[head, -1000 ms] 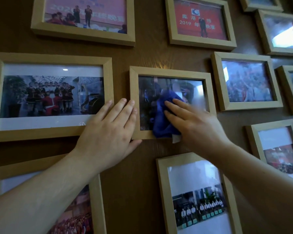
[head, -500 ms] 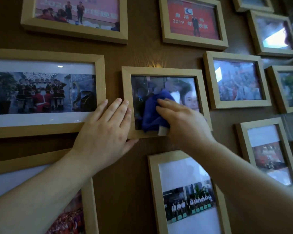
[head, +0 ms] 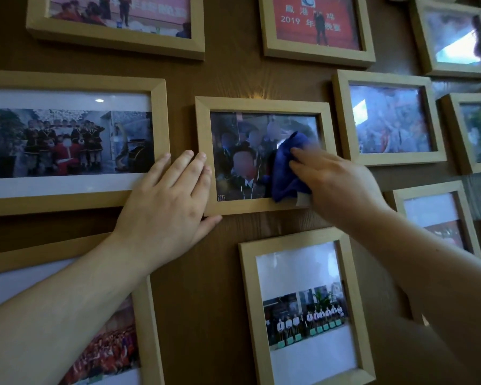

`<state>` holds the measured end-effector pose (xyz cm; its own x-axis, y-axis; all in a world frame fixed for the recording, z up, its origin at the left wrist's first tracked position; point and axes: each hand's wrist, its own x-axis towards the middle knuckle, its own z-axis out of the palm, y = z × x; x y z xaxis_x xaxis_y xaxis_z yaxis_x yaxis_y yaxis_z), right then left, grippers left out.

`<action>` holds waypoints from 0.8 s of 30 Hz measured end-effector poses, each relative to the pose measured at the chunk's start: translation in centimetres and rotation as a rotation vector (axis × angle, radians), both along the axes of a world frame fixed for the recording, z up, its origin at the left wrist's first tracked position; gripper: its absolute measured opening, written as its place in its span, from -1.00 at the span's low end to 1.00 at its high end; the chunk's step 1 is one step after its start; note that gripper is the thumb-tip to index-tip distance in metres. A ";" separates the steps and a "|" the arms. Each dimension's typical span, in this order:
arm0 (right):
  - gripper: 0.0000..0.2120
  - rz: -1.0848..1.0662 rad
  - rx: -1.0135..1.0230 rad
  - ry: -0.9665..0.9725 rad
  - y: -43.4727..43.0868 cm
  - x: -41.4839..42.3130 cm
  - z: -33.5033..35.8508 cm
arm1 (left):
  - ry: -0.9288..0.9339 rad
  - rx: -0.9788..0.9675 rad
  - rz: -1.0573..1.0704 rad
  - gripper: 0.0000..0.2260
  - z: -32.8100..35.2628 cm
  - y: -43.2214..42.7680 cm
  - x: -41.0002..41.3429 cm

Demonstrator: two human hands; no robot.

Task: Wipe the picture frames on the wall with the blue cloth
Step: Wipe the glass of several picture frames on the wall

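A small light-wood picture frame (head: 261, 104) hangs in the middle of the brown wall. My right hand (head: 336, 184) presses the blue cloth (head: 286, 168) flat against the right half of its glass; a white tag shows at the cloth's lower edge. My left hand (head: 167, 207) lies flat on the wall with fingers together, fingertips on the frame's left border and thumb under its lower left corner. The left half of the photo is uncovered.
Several more wooden frames surround it: a wide frame (head: 75, 81) at left, two frames above (head: 117, 43) (head: 317, 55), a frame at right (head: 342, 118), a tall frame below (head: 247, 301), and others at the edges. Bare wall (head: 200, 301) runs between them.
My right hand has slid the blue cloth from the left-middle of the glass to its right side, uncovering the left half. My left hand has stayed on the frame's left border.
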<state>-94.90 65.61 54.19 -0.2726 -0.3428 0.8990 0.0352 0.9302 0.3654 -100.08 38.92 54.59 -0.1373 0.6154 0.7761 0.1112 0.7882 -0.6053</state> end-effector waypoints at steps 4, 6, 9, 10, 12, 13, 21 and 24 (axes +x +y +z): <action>-0.55 0.065 -0.110 0.049 1.3 0.0 0.2 | -0.008 0.018 -0.002 -0.31 -0.1 0.1 0.1; -0.54 0.101 -0.091 0.081 1.1 0.3 0.4 | -0.006 0.029 -0.007 -0.31 -0.2 0.1 0.2; -0.56 0.148 -0.023 0.107 0.4 0.6 0.6 | 0.011 0.032 -0.024 -0.33 -0.3 0.0 0.3; -0.57 0.157 0.002 0.111 0.2 0.6 0.6 | 0.015 0.030 -0.028 -0.32 -0.4 -0.1 0.4; -0.59 0.169 0.049 0.114 -0.2 0.7 0.4 | 0.016 0.023 -0.034 -0.28 -0.6 -0.1 0.8; -0.59 0.176 0.069 0.110 -0.3 0.9 0.3 | 0.024 0.015 -0.042 -0.28 -0.8 0.0 1.0; -0.58 0.087 0.204 0.046 -2.5 3.6 -2.0 | -0.003 -0.012 -0.133 -0.26 -3.2 -0.5 1.7; -0.58 0.013 0.212 0.008 -4.1 5.0 -3.2 | -0.044 -0.013 -0.211 -0.27 -4.7 -1.1 1.4</action>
<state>-89.90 61.51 51.01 -0.2601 -0.5284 0.8082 0.0272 0.8327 0.5531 -98.70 37.78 49.94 -0.0375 0.6442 0.7640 0.2996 0.7366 -0.6064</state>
